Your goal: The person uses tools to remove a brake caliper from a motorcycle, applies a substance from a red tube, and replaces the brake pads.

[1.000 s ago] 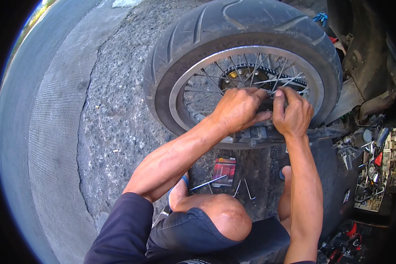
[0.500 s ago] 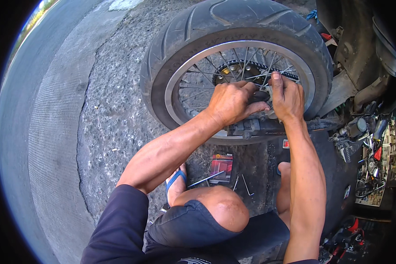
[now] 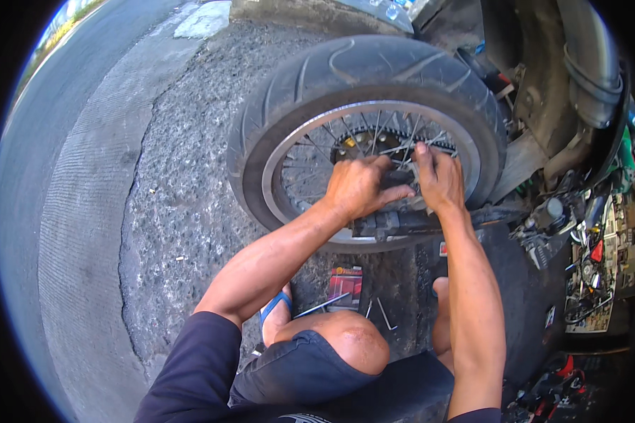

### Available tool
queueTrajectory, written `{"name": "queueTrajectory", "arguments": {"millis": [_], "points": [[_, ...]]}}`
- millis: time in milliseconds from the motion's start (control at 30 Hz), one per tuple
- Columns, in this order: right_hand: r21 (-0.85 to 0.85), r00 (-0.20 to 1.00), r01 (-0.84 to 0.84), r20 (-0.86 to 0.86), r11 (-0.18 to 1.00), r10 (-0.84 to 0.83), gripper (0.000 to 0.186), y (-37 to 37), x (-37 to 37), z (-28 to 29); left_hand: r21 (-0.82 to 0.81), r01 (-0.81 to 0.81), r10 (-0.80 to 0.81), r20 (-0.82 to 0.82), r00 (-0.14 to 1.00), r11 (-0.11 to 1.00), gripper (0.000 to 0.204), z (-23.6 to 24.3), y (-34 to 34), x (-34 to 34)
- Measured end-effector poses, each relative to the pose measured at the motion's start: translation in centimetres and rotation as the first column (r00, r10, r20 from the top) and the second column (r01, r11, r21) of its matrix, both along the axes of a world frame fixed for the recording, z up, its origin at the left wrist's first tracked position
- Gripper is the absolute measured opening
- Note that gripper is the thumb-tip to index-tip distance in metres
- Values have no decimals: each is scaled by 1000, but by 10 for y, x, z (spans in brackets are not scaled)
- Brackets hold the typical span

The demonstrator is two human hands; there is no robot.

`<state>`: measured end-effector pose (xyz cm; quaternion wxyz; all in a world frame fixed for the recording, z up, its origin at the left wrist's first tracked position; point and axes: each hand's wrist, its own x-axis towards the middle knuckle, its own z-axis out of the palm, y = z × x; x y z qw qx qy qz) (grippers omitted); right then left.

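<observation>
A spoked motorcycle wheel (image 3: 275, 106) with a black tyre stands upright in front of me on rough asphalt. My left hand (image 3: 356, 187) is clenched around a dark part near the wheel's hub, just above the black swingarm (image 3: 395, 225). My right hand (image 3: 437, 176) presses against the hub area beside it, fingers curled on the same spot; what exactly each hand grips is hidden by the fingers. The sprocket and chain (image 3: 374, 137) show behind the spokes.
A small red packet (image 3: 346, 285), thin metal rods (image 3: 384, 314) and a blue-handled tool (image 3: 324, 304) lie on the ground by my knee. The motorcycle body and exhaust (image 3: 578, 77) rise at right, with cluttered parts (image 3: 600, 261) beside it. A concrete kerb (image 3: 85, 211) curves at left.
The view has shifted slightly toward the wheel. Both hands stay at the hub, with the left fist turned a little over the part.
</observation>
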<state>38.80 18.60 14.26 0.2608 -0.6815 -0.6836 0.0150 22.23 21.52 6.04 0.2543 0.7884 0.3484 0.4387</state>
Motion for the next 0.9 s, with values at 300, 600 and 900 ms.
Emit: {"name": "queueTrajectory", "arguments": {"millis": [300, 600, 900], "points": [[119, 996, 89, -29, 989, -86, 59, -9, 0, -15, -48, 36, -34, 29, 999, 998, 59, 7, -2, -2], [21, 995, 102, 0, 995, -102, 58, -4, 3, -5, -179, 27, -37, -52, 998, 983, 58, 15, -7, -2], [-250, 990, -124, -96, 960, 103, 67, -12, 10, 19, 8, 96, -95, -70, 993, 995, 74, 4, -12, -11]]}}
